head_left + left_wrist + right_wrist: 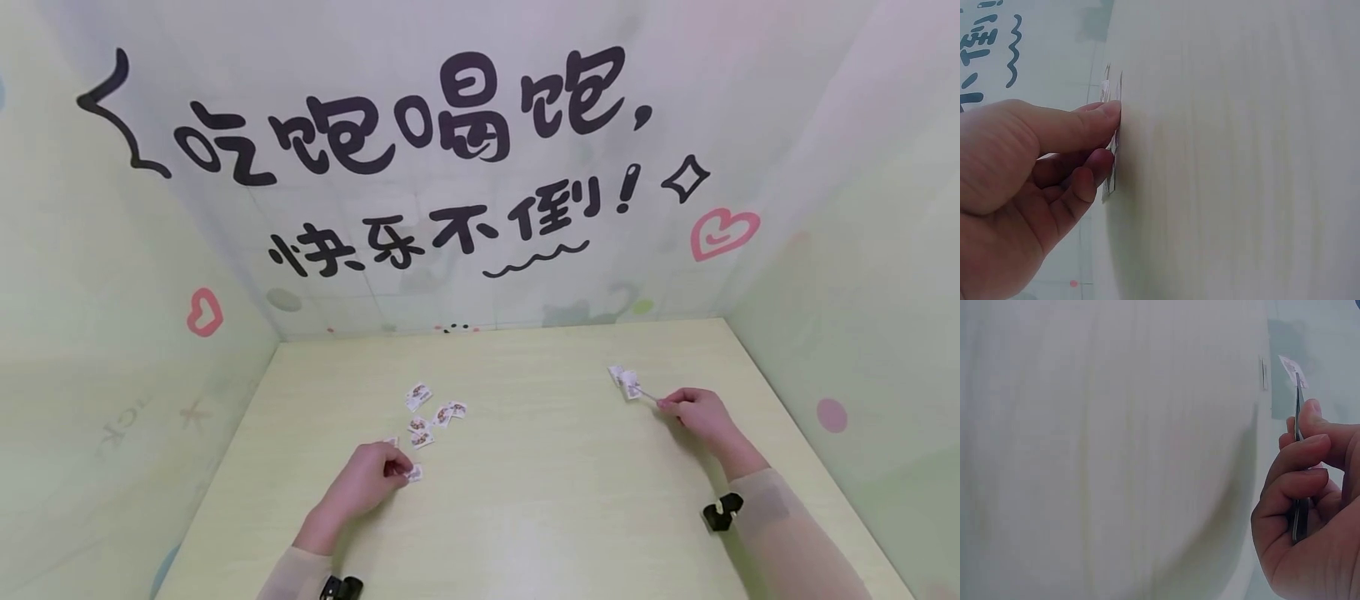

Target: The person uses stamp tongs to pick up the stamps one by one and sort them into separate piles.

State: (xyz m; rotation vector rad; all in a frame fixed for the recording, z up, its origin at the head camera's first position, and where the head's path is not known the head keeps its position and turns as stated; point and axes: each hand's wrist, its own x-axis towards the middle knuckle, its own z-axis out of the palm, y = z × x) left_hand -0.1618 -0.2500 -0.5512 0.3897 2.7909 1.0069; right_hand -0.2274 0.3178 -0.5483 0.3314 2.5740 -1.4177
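Note:
Near the far right of the table, my right hand [701,417] grips slim dark tweezers [1299,406]. Their tips meet a small white printed piece [1291,369], which stands off the tabletop in the right wrist view. Another small white piece [615,374] lies just left of it. At the left, my left hand [365,479] pinches a small printed piece [416,473] between thumb and fingers, close to the table surface. In the left wrist view the thin piece [1110,181] shows edge-on, partly behind the fingertips.
Several similar printed pieces [420,426] lie scattered beyond my left hand, some overlapping. The pale wooden table [525,467] is bounded by a printed back wall [450,300] and side walls. A black wrist device [722,512] sits on the right sleeve.

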